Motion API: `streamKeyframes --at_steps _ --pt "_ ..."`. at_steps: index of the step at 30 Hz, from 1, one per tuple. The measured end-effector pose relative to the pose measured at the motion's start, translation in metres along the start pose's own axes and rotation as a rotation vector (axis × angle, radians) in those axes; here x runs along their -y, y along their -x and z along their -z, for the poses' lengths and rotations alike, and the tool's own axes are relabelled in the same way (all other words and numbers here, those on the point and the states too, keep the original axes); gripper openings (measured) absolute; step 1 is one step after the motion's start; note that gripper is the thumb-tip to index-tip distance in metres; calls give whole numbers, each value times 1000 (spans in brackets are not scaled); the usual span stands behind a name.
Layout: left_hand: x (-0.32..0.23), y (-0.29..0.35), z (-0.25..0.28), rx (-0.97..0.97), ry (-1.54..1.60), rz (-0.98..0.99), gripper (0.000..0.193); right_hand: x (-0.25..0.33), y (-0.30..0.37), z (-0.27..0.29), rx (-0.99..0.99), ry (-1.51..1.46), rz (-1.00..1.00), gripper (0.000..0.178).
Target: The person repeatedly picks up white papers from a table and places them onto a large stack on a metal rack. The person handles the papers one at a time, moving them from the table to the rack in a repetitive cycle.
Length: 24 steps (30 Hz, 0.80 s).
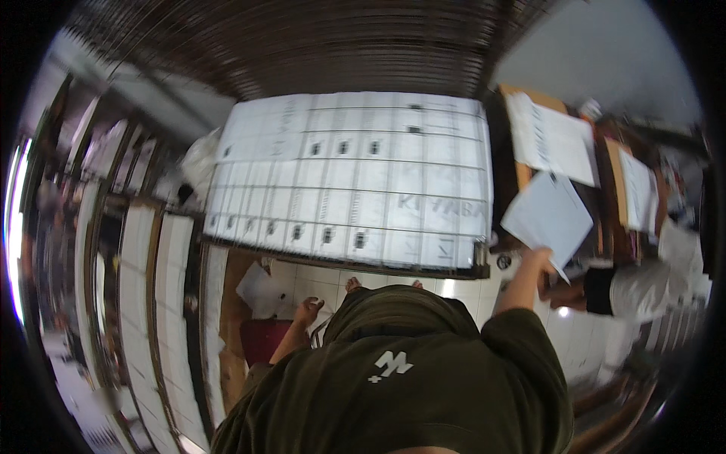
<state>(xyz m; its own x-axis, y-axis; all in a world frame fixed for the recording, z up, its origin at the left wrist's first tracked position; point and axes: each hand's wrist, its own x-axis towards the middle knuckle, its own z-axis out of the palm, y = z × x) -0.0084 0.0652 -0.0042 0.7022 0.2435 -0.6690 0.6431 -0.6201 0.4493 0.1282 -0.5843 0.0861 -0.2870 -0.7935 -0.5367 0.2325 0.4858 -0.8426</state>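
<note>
A white-tiled floor is running beneath a large framed panel of white gridded sheets, with stacked panels leaning along the left and a dark ribbed ceiling overhead. To the right, a wooden surface is carrying more papers.

The right hand is reaching up and outward, forearm extended from the dark green sleeve, fingers closing on the lower corner of a white paper sheet. The hold is on one corner only, so the sheet is at risk of sagging, creasing or slipping free.

The left hand is hanging low beside the body, fingers loosely curled above a crumpled white paper on the floor; whether it is gripping anything cannot be told. Another person's arm is lying close to the raised hand, so contact is possible.
</note>
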Motion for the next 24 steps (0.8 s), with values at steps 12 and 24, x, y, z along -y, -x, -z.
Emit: streamKeyframes --at_steps 12,24 --pt "126 -14 43 -141 204 255 65 167 79 -54 768 79 1021 36" --pt "24 -78 203 -953 493 -51 72 49 467 -30 1839 782 929 55"
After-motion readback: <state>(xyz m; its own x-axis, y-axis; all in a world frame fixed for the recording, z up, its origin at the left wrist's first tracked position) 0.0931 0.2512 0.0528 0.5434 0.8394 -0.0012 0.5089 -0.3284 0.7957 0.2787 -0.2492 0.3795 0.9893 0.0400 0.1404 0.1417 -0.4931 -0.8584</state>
